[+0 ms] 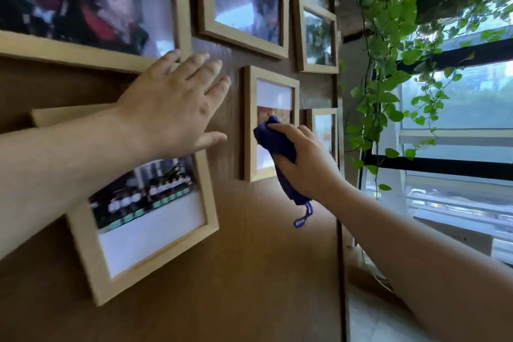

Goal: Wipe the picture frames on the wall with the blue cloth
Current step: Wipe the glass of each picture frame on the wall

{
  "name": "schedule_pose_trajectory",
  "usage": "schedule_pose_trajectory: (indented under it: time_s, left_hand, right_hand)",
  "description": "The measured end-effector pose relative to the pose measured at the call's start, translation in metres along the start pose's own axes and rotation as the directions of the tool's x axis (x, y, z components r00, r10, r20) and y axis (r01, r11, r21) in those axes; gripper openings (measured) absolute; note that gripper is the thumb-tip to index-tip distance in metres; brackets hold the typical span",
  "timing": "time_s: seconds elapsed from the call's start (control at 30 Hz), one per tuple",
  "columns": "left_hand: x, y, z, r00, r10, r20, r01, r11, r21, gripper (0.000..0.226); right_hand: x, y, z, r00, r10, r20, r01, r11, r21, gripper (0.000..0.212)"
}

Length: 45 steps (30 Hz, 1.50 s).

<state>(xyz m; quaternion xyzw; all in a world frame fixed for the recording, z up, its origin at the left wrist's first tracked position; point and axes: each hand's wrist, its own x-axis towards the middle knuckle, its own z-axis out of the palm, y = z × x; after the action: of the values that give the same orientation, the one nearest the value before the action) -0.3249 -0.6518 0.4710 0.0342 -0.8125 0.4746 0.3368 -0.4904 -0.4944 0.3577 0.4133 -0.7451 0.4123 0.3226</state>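
Several light wooden picture frames hang on a brown wood wall (249,272). My right hand (305,164) grips a bunched blue cloth (273,141) and presses it against the glass of a small upright frame (248,125) at the centre. A blue cord loop dangles from the cloth below my wrist. My left hand (172,105) lies flat on the wall with fingers spread, between a large frame (91,50) at the upper left and a tilted frame (155,266) at the lower left, whose top edge my forearm covers.
More frames hang above and to the right: a mid-sized frame (244,36), a narrow frame (319,66) and a small frame (324,130) by the wall's edge. A trailing green plant (388,78) hangs beside a window (458,119) with black bars at the right.
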Motion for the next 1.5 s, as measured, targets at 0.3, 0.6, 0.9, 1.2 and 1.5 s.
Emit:
schedule_pose_trajectory:
  time_s: [0.3,0.6,0.9,1.2,1.5]
  left_hand:
    - [0.08,-0.027,0.003,0.998,-0.046,-0.052,0.049,0.997,0.054,0.088]
    - [0.123,-0.064,-0.003,0.991,-0.13,-0.02,0.13,0.961,0.244,0.09]
    - [0.157,-0.072,0.007,0.945,-0.325,0.039,0.306,0.917,0.255,0.111]
    - [0.164,-0.075,0.008,0.878,-0.474,0.073,0.449,0.866,0.219,0.134]
    - [0.163,-0.08,0.01,0.887,-0.458,0.055,0.439,0.875,0.203,0.135]
  right_hand:
    - [0.094,0.021,-0.022,0.991,-0.116,-0.069,0.121,0.99,0.067,0.05]
    - [0.177,-0.009,-0.032,0.964,-0.186,-0.191,0.186,0.982,-0.016,0.051]
    - [0.249,-0.039,-0.041,0.935,-0.239,-0.263,0.238,0.971,-0.038,0.052]
    - [0.293,-0.06,-0.044,0.879,-0.388,-0.275,0.354,0.92,-0.168,0.054]
    - [0.294,0.018,-0.05,0.946,-0.097,-0.308,0.003,0.956,-0.295,0.051]
